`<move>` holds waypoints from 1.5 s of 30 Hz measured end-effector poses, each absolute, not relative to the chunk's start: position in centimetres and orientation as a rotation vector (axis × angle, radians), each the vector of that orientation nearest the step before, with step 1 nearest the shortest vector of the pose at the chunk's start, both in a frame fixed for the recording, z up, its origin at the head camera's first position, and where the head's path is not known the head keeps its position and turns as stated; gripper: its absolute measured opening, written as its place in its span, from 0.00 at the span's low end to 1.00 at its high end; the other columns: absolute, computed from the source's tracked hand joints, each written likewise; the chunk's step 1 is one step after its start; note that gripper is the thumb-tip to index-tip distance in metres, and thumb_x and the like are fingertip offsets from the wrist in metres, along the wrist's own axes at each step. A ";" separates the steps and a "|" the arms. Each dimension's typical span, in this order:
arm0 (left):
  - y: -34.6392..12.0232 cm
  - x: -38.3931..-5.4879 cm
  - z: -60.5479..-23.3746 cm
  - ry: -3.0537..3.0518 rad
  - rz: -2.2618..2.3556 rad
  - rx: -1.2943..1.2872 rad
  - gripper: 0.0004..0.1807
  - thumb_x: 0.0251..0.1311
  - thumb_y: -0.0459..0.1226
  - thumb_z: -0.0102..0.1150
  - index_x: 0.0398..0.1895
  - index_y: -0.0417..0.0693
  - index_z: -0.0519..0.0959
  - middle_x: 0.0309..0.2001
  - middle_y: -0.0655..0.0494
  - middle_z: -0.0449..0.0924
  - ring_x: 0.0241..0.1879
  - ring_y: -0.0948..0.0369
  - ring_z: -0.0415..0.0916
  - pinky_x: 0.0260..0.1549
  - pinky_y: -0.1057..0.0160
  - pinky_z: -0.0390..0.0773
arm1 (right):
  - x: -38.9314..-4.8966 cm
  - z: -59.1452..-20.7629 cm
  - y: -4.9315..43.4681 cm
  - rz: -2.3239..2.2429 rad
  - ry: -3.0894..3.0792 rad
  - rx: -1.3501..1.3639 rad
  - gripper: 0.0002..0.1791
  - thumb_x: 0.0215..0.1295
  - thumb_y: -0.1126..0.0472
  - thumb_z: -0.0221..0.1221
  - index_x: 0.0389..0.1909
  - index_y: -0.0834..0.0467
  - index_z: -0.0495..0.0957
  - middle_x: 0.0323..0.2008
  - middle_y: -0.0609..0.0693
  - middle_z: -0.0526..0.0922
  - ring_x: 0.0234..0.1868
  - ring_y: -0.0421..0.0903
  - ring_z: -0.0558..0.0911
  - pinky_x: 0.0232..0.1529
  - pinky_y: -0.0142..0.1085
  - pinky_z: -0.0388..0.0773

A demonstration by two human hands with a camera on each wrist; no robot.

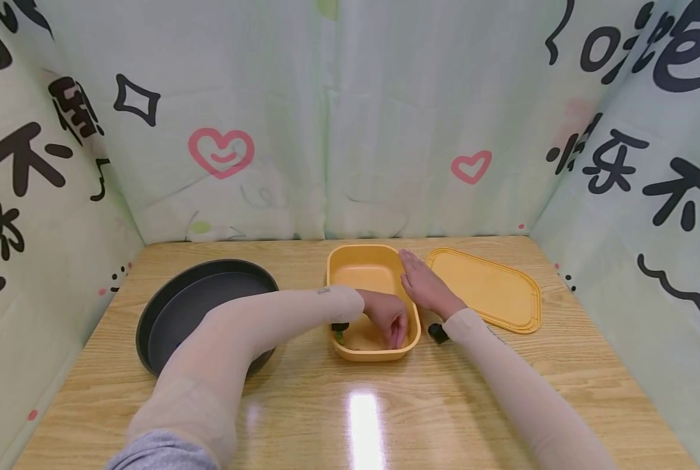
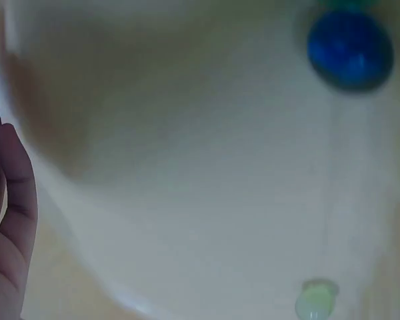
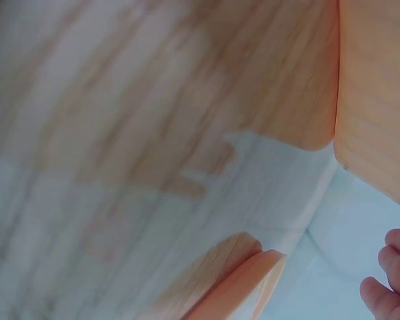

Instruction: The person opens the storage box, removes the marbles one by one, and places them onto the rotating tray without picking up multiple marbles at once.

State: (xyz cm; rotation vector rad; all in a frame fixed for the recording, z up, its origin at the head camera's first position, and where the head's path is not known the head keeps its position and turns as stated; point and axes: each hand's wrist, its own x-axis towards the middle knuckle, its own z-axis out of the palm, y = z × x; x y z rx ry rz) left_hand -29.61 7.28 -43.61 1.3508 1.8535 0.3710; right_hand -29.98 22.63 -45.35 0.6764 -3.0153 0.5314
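Note:
My left hand (image 1: 387, 316) reaches down into a yellow rectangular container (image 1: 364, 254), fingers pointing at its floor near the front right corner. Whether those fingertips hold anything, I cannot tell. At the left edge of the left wrist view, part of the same hand (image 2: 13, 207) shows bent fingers. A glossy blue ball (image 2: 350, 50) and a small pale green piece (image 2: 317, 301) lie inside the container in that view. With fingers straight, my right hand (image 1: 428, 284) rests along the container's right rim; some of its fingertips (image 3: 390, 277) show beside the container wall in the right wrist view.
A black round pan (image 1: 209, 277) sits left of the container, partly behind my left sleeve. The yellow lid (image 1: 490, 287) lies flat on the wooden table (image 1: 303, 405) to the right. Patterned curtains (image 1: 326, 130) enclose the table at the back and sides.

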 end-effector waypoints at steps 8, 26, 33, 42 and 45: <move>6.9 -30.4 -42.2 1.871 0.452 1.305 0.07 0.46 0.32 0.69 0.31 0.39 0.85 0.32 0.48 0.86 0.27 0.71 0.78 0.35 0.74 0.78 | -29.9 -45.4 22.7 0.528 -3.019 0.682 0.31 0.71 0.62 0.41 0.69 0.73 0.45 0.71 0.68 0.50 0.72 0.63 0.51 0.70 0.54 0.50; 3.6 -30.2 -37.9 1.944 0.629 1.365 0.07 0.46 0.34 0.70 0.30 0.41 0.86 0.31 0.52 0.86 0.28 0.71 0.76 0.35 0.73 0.76 | -29.9 -45.3 22.5 0.525 -3.016 0.663 0.31 0.71 0.62 0.40 0.70 0.73 0.45 0.71 0.68 0.51 0.72 0.63 0.52 0.70 0.53 0.50; 0.7 -28.9 -36.2 1.918 0.740 1.383 0.07 0.47 0.35 0.70 0.30 0.41 0.85 0.29 0.51 0.86 0.26 0.70 0.73 0.33 0.72 0.75 | -29.8 -45.2 22.4 0.531 -3.049 0.625 0.31 0.72 0.61 0.40 0.71 0.71 0.44 0.72 0.67 0.50 0.73 0.61 0.50 0.71 0.53 0.49; -4.7 -27.1 -34.3 2.036 0.879 1.334 0.08 0.46 0.37 0.70 0.29 0.44 0.86 0.30 0.55 0.86 0.30 0.68 0.76 0.38 0.64 0.78 | -29.7 -45.1 22.1 0.519 -3.074 0.634 0.32 0.73 0.60 0.39 0.71 0.70 0.42 0.72 0.66 0.48 0.73 0.61 0.49 0.71 0.53 0.49; -6.7 -26.7 -33.9 2.081 0.919 1.304 0.08 0.46 0.38 0.70 0.30 0.45 0.86 0.31 0.56 0.86 0.32 0.64 0.78 0.39 0.65 0.78 | -29.6 -45.0 22.2 0.522 -3.075 0.639 0.32 0.73 0.60 0.39 0.71 0.70 0.42 0.72 0.66 0.47 0.73 0.61 0.49 0.71 0.53 0.48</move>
